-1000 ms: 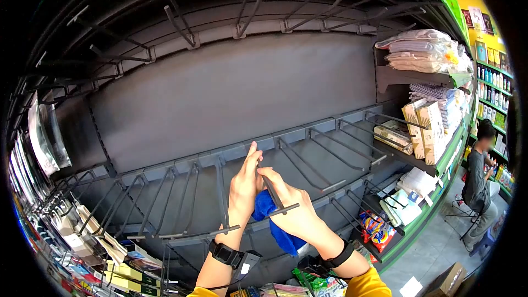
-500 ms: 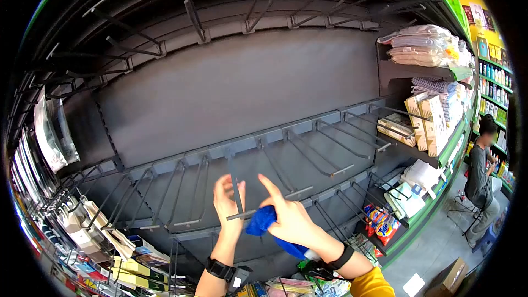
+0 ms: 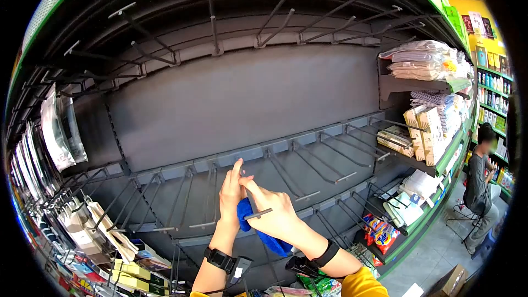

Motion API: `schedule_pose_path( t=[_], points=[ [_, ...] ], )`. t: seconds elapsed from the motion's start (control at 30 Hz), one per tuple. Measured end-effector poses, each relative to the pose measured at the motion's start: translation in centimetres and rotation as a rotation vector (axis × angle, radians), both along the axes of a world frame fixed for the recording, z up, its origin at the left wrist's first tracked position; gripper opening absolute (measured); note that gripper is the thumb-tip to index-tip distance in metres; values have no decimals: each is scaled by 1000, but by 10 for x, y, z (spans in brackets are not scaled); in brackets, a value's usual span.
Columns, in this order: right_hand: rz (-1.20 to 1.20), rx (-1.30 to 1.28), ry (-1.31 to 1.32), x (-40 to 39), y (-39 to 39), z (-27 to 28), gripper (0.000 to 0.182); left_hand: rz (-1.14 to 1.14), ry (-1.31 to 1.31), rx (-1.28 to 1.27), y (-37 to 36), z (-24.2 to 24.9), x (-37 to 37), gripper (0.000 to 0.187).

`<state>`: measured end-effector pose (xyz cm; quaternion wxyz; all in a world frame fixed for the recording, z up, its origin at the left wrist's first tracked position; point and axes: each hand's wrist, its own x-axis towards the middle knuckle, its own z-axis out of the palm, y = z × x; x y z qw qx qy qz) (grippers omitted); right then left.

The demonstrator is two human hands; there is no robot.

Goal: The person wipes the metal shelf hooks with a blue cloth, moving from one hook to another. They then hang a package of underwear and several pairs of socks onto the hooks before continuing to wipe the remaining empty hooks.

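Note:
A blue cloth [image 3: 275, 245] hangs from my right hand [image 3: 272, 209], bunched between its fingers and palm around a black display hook [image 3: 259, 214]. The hook's bar runs between my two hands, and its crosspiece sticks out in front of the right one. My left hand [image 3: 229, 195] is upright on the other side of the hook, fingers pressed together around the bar and touching the right fingertips. Part of the cloth lies against the left palm. The right hand partly hides the left fingers' grip. A black band is on each wrist.
More bare hooks [image 3: 335, 179] project on both sides and overhead. Packaged goods hang at the left [image 3: 82, 231]. Folded textiles [image 3: 421, 58] and boxes [image 3: 426, 132] fill right-hand shelves, with red Tide bags [image 3: 379, 234] lower down. A seated person [image 3: 481, 181] is at far right.
My hands have come together around the hook, the left fingers now straighter and the right hand moved slightly left with the cloth. The camera has tilted up a little.

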<state>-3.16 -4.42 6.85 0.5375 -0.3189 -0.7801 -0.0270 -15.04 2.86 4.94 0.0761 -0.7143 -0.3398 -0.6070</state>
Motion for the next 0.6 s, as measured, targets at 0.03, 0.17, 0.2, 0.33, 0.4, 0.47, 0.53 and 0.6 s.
schedule_pose_path(
  t=[0.03, 0.17, 0.2, 0.33, 0.4, 0.47, 0.53, 0.6],
  points=[
    [-8, 4, 16, -2, 0, -1, 62, -40, 2, -43, -2, 1, -1, 57],
    [-11, -7, 74, -5, -3, -2, 58, -16, 75, -35, 3, -1, -2, 55],
    [-7, -9, 73, -5, -4, -1, 58, -12, 74, -37, 4, -1, -2, 55],
    [-56, -11, 27, 0, -5, 5, 52, -71, 13, -72, 2, 2, 5, 53],
    [-31, -20, 33, 3, -6, 4, 51, -69, 32, -37, 1, 1, 6, 52],
    [-22, -18, 57, 3, -4, 0, 51, -46, 28, -56, 2, -1, 8, 52],
    [-17, -14, 83, 3, -3, -3, 51, 3, 28, -58, 2, -1, 9, 51],
    [8, -21, 84, 4, -2, -4, 54, -47, -11, -108, -2, 1, 9, 50]
  ],
)
